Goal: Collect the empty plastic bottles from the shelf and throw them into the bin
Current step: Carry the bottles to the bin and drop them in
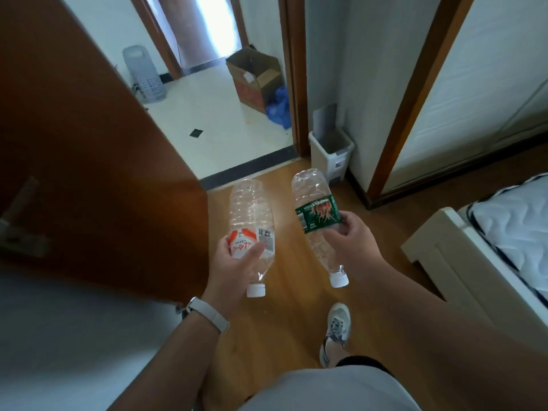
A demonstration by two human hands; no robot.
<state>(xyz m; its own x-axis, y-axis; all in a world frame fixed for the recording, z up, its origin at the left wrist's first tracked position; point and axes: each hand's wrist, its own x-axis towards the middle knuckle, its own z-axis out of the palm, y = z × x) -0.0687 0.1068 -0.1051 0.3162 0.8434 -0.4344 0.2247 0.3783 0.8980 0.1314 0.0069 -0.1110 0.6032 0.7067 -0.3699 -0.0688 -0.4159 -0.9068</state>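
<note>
Two empty bottles are already collected and carried caps toward the body; neither is binned yet, so the throw is what is left (whether more remain on the shelf cannot be told, no shelf being in view). The clear, ribbed plastic bottle with a red-and-white label and white cap (252, 232) is gripped around its label by the left hand (234, 262), fingers closed on it. The clear, dented plastic bottle with a green label and white cap (318, 221) is clasped at its label by the right hand (350, 241), fingers curled round it. Both look dry, crumpled and light. Ahead, a small white rectangular plastic bin with its lid raised (330, 155) is seen against the wall beside the brown wooden door frame (295, 84), near but not within reach, judged the destination. A wooden floor (284, 307) lies between.
</note>
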